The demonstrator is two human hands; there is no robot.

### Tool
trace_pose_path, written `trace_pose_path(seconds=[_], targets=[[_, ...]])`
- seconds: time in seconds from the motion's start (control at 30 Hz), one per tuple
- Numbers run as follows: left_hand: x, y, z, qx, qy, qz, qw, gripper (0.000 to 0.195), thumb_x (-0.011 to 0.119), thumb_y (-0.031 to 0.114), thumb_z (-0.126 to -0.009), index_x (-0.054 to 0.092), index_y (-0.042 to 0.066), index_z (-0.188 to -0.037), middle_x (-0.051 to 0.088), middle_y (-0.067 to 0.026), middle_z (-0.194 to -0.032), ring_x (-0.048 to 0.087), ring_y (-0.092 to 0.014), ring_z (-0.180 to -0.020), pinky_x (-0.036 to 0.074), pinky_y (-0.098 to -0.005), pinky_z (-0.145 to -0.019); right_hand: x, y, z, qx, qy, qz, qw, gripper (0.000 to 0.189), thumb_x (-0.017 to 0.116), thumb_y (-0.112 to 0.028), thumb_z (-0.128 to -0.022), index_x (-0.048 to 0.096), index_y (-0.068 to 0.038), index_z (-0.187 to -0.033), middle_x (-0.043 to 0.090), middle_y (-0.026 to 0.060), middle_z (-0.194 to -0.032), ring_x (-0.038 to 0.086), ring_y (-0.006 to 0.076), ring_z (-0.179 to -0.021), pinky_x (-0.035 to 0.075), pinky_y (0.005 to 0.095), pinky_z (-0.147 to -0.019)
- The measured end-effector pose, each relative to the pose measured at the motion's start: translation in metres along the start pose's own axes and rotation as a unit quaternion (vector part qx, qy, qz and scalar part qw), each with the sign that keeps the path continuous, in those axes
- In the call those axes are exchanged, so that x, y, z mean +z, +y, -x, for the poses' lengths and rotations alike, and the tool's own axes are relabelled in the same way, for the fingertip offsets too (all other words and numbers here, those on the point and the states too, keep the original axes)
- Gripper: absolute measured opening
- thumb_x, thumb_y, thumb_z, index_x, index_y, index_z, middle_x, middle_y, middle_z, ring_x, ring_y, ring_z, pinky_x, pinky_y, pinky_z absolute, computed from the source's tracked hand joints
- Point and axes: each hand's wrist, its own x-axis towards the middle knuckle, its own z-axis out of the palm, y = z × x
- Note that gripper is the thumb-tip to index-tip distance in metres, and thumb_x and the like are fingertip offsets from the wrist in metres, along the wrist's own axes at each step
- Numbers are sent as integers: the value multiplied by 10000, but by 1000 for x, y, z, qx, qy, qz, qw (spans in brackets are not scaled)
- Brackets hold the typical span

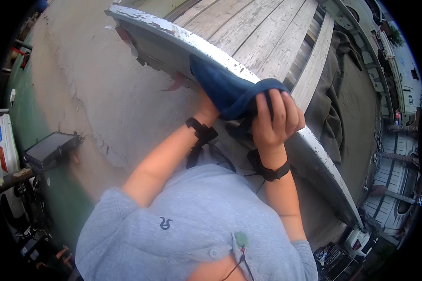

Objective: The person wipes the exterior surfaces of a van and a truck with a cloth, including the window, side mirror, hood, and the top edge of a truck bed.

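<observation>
A dark blue cloth [228, 89] is bunched between both of my hands, against the white metal rim [197, 41] of a truck bed. My right hand [278, 117] curls over the cloth's folded right edge, fingers on top, with the rim right behind it. On the other side, my left hand [207, 105] reaches up beneath the cloth, which drapes over it and hides its fingers. Each wrist wears a black strap with a small dark unit. The rim's paint is chipped and flaking.
Weathered wooden planks [253, 33] line the bed, with a dark crumpled tarp [332, 91] beside them. Concrete ground [102, 80] lies left. A flat dark panel [52, 148] stands by a pole at far left, near a white vehicle [6, 147]. More vehicles show at right.
</observation>
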Motion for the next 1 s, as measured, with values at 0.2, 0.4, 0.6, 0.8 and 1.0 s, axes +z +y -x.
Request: trace_pose_path(seconds=[0.2,0.4,0.6,0.8,1.0], targets=[[-11,39,-21,14,61,11,998,765,662,319,-882,259,-31,-1430,382,-241,-1409,346,-374,-1352,241,-439,-1155,64,-27,-36,163,-203,-42,964,535,627,-238,-858,509,108,-1247,567,249,-1219,545,354,-1125,402,431,-973],[-52,-1,-62,-31,74,65,995,826,635,423,-903,204,11,-1475,358,-183,-1464,356,-324,-1362,283,-438,-1133,137,-77,-95,42,-208,-62,975,490,608,-226,-847,519,85,-1215,584,208,-1139,562,329,-1034,435,407,-926],[-93,-81,-103,66,68,-201,975,528,579,378,-962,452,106,-1397,479,-111,-1429,450,-253,-1308,379,-376,-1049,234,-127,-170,-130,-93,-63,985,473,539,-136,-855,508,75,-1276,570,206,-1248,535,325,-1190,400,383,-1048],[-132,-101,-151,-59,39,-126,989,591,490,458,-968,403,114,-1441,501,-123,-1427,475,-271,-1311,402,-406,-1012,236,-136,-169,-76,-119,-143,980,489,542,-98,-845,508,49,-1311,531,211,-1360,508,328,-1264,403,382,-1063],[-81,-26,-71,71,-24,-126,989,643,493,315,-958,281,60,-1510,302,-211,-1541,176,-418,-1458,136,-564,-1175,110,-72,-100,-35,-266,-94,959,571,530,-69,-832,427,94,-1369,466,257,-1406,467,353,-1307,345,414,-1119]])
